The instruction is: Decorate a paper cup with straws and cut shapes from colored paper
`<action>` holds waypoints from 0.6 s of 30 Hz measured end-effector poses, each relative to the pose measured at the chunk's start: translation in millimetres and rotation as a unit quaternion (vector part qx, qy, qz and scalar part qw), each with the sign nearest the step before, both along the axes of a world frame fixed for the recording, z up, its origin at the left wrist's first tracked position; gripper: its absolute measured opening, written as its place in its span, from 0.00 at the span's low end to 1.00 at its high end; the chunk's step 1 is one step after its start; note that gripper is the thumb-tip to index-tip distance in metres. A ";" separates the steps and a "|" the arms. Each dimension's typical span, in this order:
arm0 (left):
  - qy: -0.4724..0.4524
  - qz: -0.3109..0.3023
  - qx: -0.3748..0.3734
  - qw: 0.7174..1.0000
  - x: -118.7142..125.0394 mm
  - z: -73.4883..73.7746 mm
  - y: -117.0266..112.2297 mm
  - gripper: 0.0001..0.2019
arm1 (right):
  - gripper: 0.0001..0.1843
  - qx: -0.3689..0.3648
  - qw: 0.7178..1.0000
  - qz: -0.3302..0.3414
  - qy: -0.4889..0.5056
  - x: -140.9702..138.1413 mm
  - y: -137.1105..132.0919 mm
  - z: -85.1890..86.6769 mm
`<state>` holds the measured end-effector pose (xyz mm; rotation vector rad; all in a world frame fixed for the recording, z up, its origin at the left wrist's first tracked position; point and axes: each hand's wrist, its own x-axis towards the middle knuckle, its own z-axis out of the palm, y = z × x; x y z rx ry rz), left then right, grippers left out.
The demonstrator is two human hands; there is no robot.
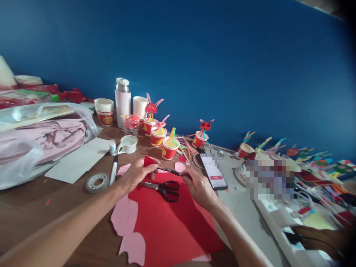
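My left hand (144,173) is closed on a small red paper piece (149,160), its fingers also touching one end of a slim dark pen (175,172). My right hand (198,184) pinches the other end of this pen, so it spans the gap between both hands. Black-handled scissors (167,191) lie just below on a large red paper sheet (172,226). Cut pink paper (125,215) sticks out along the sheet's left side. A pink paper oval (180,167) sits beyond the pen.
Left are a tape roll (97,183), a white marker (113,170) and a plastic bag (55,137). Behind stand a flask (122,105) and paper cups (170,148), some with paper figures. A phone (213,172) lies right, near a power strip (274,222) and another person's hand (319,241).
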<state>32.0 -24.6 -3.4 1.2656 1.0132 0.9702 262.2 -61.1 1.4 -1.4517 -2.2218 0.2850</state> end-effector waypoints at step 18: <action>-0.029 -0.011 -0.044 0.999 1.1 -15.1 1.2 0.08 | 0.08 -0.040 0.999 -0.007 -0.003 -25.1 3.3 0.5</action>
